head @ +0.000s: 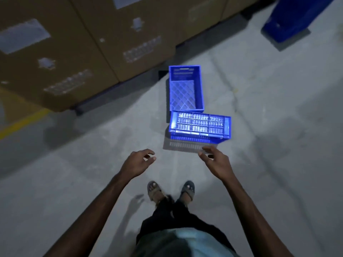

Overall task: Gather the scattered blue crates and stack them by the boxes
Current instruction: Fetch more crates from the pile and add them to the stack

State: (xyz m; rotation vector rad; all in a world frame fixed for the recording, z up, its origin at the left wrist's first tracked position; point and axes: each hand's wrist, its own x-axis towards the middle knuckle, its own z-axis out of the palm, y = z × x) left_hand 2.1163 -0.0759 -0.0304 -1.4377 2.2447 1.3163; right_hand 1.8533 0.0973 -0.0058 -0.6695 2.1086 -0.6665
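Observation:
Two blue crates lie on the grey floor ahead of me. The far crate [184, 88] stands upright and empty, its lattice bottom showing. The near crate [200, 127] lies tipped on its side, its slotted wall facing up, touching the far crate's near end. My left hand [138, 161] hovers empty with curled, parted fingers, left of and short of the near crate. My right hand [216, 161] is also empty, fingers spread, just in front of the near crate's lower edge, not touching it.
Large cardboard boxes [78, 52] on dark bases line the back left. A blue bin or pallet [295, 17] stands at the top right. A yellow floor line [22, 121] runs at the left. My sandalled feet [170, 190] stand below the hands.

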